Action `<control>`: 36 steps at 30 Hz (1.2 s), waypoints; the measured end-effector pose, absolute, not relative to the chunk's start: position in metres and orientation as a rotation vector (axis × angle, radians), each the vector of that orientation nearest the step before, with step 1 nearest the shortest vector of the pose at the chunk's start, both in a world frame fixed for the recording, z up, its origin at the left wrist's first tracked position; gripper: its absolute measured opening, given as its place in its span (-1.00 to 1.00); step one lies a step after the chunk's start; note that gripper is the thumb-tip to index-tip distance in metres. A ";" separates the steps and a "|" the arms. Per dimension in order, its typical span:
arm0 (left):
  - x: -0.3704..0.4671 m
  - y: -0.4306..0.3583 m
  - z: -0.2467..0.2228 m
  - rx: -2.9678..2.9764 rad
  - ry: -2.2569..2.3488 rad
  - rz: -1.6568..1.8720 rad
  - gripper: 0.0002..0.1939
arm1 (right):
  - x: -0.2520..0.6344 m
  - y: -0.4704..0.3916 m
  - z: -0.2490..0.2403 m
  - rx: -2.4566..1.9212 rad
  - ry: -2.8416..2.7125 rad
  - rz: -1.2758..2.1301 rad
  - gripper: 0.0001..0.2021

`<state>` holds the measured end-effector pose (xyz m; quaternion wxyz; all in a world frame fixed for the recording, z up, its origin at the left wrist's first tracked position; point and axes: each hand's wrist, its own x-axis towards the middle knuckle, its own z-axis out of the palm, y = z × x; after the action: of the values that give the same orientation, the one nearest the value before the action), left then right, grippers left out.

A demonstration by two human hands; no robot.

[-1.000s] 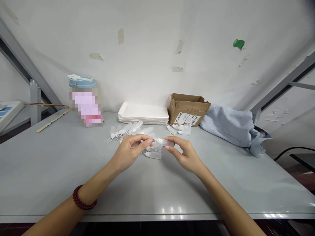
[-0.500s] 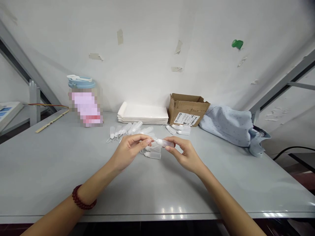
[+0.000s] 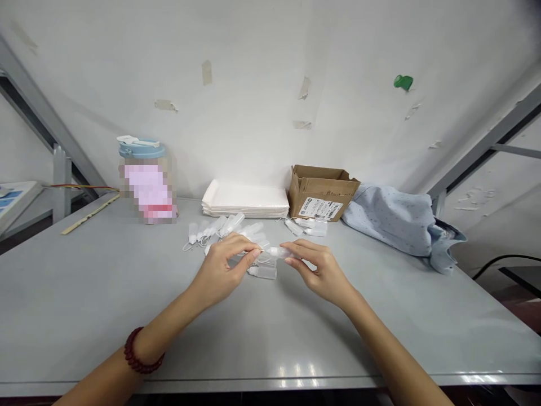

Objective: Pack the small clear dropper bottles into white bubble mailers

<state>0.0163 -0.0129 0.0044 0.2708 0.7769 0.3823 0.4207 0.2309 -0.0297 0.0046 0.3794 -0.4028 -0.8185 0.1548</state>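
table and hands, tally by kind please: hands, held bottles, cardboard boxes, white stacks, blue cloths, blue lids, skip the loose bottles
Left hand, right hand: 2
Held bottle: 1
Cardboard box: 1
White stack: 1
Blue cloth: 1
Blue lid: 1
Total: 7

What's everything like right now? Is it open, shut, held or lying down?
Small bottle, held sideways
Right hand, closed on it
Left hand, pinching a thin thing, too small to make out
Other bottles, lying loose
Cardboard box, open
White packets, stacked flat
Blue cloth, bunched up
Bracelet, on left wrist
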 end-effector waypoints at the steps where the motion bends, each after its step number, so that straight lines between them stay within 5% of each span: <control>1: 0.017 -0.013 0.004 2.122 1.024 1.128 -0.83 | 0.231 -0.029 0.004 -1.022 -2.092 0.377 -0.76; 36: 0.024 -0.016 -0.006 2.049 1.110 1.125 -0.84 | 0.217 -0.030 -0.017 -0.907 -2.048 0.177 -0.71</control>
<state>0.0244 -0.0165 -0.0060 0.2731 0.7617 0.4127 0.4182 0.2173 -0.0296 -0.0173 0.4326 -0.3639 -0.8218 0.0709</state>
